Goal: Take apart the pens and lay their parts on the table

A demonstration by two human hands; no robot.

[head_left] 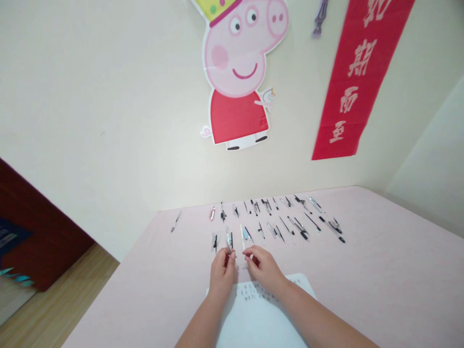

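Observation:
My left hand (221,273) is closed in a pinch over the pink tabletop, with a slim clear-grey pen part (228,247) at its fingertips. Just to the right, my right hand (266,268) also has thumb and fingers pinched together. A small pale piece (243,266) shows by its fingertips, too blurred to name. Beyond that hand a thin whitish stick (242,233) points away from me; whether the fingers touch it I cannot tell. Under my wrists is a white board (261,324) with rows of small grey marks or pieces near its far edge.
Disassembled pens and pen parts (297,227) lie in two rough rows across the far side of the pink table (145,290). A lone pen (176,221) is at the far left, near a pink one (212,213). The wall behind carries a cartoon pig cutout (239,116) and a red banner (348,96).

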